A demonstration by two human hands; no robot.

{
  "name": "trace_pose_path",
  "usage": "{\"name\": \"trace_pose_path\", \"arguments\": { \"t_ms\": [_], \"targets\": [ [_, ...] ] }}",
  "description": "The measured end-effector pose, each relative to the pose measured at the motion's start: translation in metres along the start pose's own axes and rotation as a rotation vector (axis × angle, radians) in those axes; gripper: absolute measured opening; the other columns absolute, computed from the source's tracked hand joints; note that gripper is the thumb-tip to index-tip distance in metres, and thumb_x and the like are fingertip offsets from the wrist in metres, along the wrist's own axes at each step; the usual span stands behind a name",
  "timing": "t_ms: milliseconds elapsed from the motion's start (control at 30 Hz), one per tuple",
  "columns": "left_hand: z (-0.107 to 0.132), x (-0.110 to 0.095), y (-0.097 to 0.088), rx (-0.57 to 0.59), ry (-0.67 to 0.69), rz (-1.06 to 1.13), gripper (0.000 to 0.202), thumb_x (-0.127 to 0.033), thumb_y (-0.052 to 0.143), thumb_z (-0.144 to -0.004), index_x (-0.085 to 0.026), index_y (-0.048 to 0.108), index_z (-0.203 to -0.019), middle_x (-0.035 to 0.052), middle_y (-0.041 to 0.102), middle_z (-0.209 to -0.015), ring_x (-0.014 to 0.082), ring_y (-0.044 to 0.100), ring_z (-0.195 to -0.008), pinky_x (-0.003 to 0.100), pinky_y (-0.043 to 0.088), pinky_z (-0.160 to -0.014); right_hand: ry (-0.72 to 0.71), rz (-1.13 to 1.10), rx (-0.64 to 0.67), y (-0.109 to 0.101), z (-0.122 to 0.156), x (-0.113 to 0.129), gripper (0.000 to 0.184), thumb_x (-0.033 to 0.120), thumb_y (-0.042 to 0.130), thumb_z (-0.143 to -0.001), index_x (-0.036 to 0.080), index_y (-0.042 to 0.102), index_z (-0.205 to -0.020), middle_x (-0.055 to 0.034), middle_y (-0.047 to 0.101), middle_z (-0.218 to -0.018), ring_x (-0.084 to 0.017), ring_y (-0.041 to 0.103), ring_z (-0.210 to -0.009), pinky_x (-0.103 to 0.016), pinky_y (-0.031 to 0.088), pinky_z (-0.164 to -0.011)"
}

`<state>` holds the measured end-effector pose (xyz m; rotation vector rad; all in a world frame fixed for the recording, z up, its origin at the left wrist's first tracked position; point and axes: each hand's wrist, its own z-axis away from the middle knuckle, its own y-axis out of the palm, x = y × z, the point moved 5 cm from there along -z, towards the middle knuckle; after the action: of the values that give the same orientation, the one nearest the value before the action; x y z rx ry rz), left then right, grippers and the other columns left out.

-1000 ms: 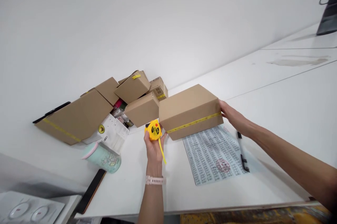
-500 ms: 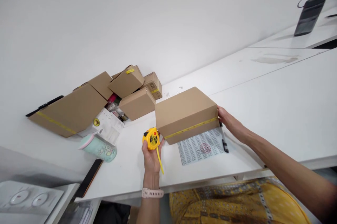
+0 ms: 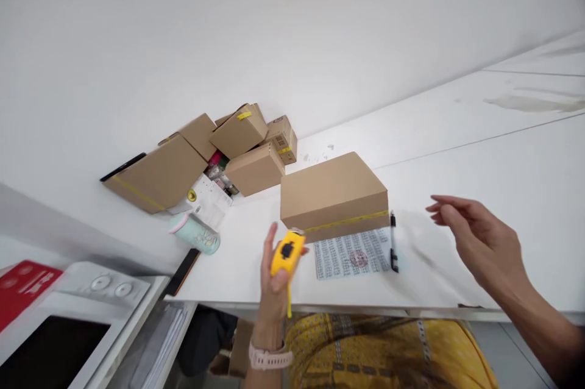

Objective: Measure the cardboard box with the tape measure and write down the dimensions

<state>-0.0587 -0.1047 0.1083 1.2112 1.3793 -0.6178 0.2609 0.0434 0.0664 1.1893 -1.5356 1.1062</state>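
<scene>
My left hand (image 3: 273,282) grips a yellow tape measure (image 3: 289,250), its short end of yellow blade hanging down by the palm. Just beyond it, a closed cardboard box (image 3: 336,192) with yellow tape along its front side lies on the white table. Under the box's near edge a printed sheet (image 3: 338,261) sticks out. A black pen (image 3: 393,242) lies at the sheet's right edge. To the right of the box, my right hand (image 3: 479,242) hangs above the table, fingers loosely bent and apart, with nothing in it.
Several cardboard boxes (image 3: 253,171) are piled against the wall at the back left. Before them lie a white package (image 3: 211,199) and a mint-green tumbler (image 3: 196,233) with a pink rim. A white appliance (image 3: 86,310) stands at the lower left.
My right hand has let go of the box's right side and moved away to the right. My left hand has turned the tape measure. The view has shifted, and the dark bottle has left it.
</scene>
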Motion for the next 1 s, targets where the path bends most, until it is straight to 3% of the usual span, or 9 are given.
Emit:
{"name": "trace_pose_path", "arguments": {
  "t_ms": [67, 133, 233, 433, 600, 700, 767, 900, 1000],
  "targets": [
    [0.014, 0.002, 0.029, 0.136, -0.109, -0.01, 0.099, -0.051, 0.083, -0.066, -0.022, 0.04, -0.15, 0.0108, 0.07, -0.103, 0.0281, 0.07, -0.087, 0.04, 0.053, -0.082, 0.084, -0.086, 0.235, 0.011, 0.024, 0.016, 0.045, 0.065, 0.054, -0.088, 0.027, 0.072, -0.105, -0.0101, 0.073, -0.096, -0.027, 0.067, -0.084, -0.047, 0.056, -0.084],
    [0.024, 0.008, 0.053, 0.25, -0.207, 0.014, 0.093, -0.048, 0.081, -0.068, -0.023, 0.042, -0.148, 0.0084, 0.068, -0.1, 0.025, 0.068, -0.083, 0.035, 0.051, -0.075, 0.164, -0.188, 0.535, 0.033, 0.052, 0.031, 0.053, 0.069, 0.05, -0.088, 0.025, 0.075, -0.102, -0.0106, 0.073, -0.093, -0.027, 0.067, -0.083, -0.046, 0.057, -0.079],
    [0.033, 0.015, 0.072, 0.356, -0.298, 0.035, 0.08, -0.043, 0.078, -0.071, -0.025, 0.047, -0.143, 0.0056, 0.064, -0.1, 0.0217, 0.067, -0.082, 0.028, 0.048, -0.069, 0.263, -0.296, 0.761, 0.058, 0.083, 0.045, 0.063, 0.073, 0.038, -0.09, 0.022, 0.074, -0.103, -0.011, 0.073, -0.095, -0.027, 0.066, -0.084, -0.046, 0.056, -0.078],
    [0.028, 0.012, 0.07, 0.459, -0.414, -0.057, 0.074, -0.039, 0.08, -0.07, -0.026, 0.05, -0.136, 0.0026, 0.06, -0.097, 0.0169, 0.064, -0.079, 0.024, 0.046, -0.066, 0.208, -0.209, 0.77, 0.07, 0.093, 0.047, 0.054, 0.071, 0.042, -0.09, 0.024, 0.065, -0.078, -0.0039, 0.062, -0.074, -0.021, 0.058, -0.071, -0.037, 0.051, -0.068],
    [0.009, -0.001, 0.072, 0.555, -0.442, -0.159, 0.079, -0.04, 0.086, -0.064, -0.026, 0.052, -0.134, 0.0043, 0.062, -0.1, 0.0184, 0.063, -0.083, 0.026, 0.047, -0.068, 0.151, -0.206, 0.686, 0.088, 0.086, 0.055, 0.05, 0.071, 0.05, -0.087, 0.024, 0.05, -0.07, 0.001, 0.049, -0.066, -0.016, 0.046, -0.061, -0.03, 0.043, -0.056],
    [-0.014, -0.017, 0.069, 0.567, -0.429, -0.147, 0.075, -0.038, 0.083, -0.067, -0.024, 0.052, -0.134, 0.0061, 0.065, -0.099, 0.0204, 0.067, -0.079, 0.027, 0.047, -0.064, 0.136, -0.224, 0.625, 0.096, 0.058, 0.066, 0.053, 0.072, 0.052, -0.085, 0.024, 0.044, -0.064, 0.0029, 0.042, -0.06, -0.015, 0.04, -0.057, -0.028, 0.037, -0.052],
    [-0.039, -0.032, 0.059, 0.533, -0.401, -0.16, 0.07, -0.033, 0.08, -0.071, -0.021, 0.053, -0.134, 0.0082, 0.069, -0.097, 0.0211, 0.068, -0.078, 0.027, 0.047, -0.064, 0.13, -0.236, 0.553, 0.092, 0.022, 0.07, 0.053, 0.071, 0.054, -0.085, 0.023, 0.045, -0.062, 0.0024, 0.043, -0.06, -0.015, 0.042, -0.058, -0.028, 0.037, -0.055],
    [-0.107, -0.061, 0.014, 0.391, -0.338, -0.216, 0.053, -0.033, 0.074, -0.078, -0.018, 0.059, -0.126, 0.0131, 0.073, -0.104, 0.023, 0.069, -0.081, 0.028, 0.048, -0.064, 0.076, -0.222, 0.341, 0.07, -0.072, 0.06, 0.052, 0.067, 0.056, -0.085, 0.023, 0.047, -0.06, 0.0005, 0.046, -0.064, -0.016, 0.043, -0.065, -0.031, 0.04, -0.061],
    [-0.152, -0.067, -0.027, 0.375, -0.353, -0.238, 0.045, -0.037, 0.074, -0.077, -0.015, 0.067, -0.116, 0.0138, 0.074, -0.099, 0.0203, 0.068, -0.067, 0.028, 0.047, -0.06, 0.088, -0.158, 0.321, 0.068, -0.12, 0.039, 0.053, 0.069, 0.056, -0.082, 0.023, 0.044, -0.059, 0.0013, 0.042, -0.061, -0.015, 0.037, -0.06, -0.032, 0.037, -0.058]
  ]
}}
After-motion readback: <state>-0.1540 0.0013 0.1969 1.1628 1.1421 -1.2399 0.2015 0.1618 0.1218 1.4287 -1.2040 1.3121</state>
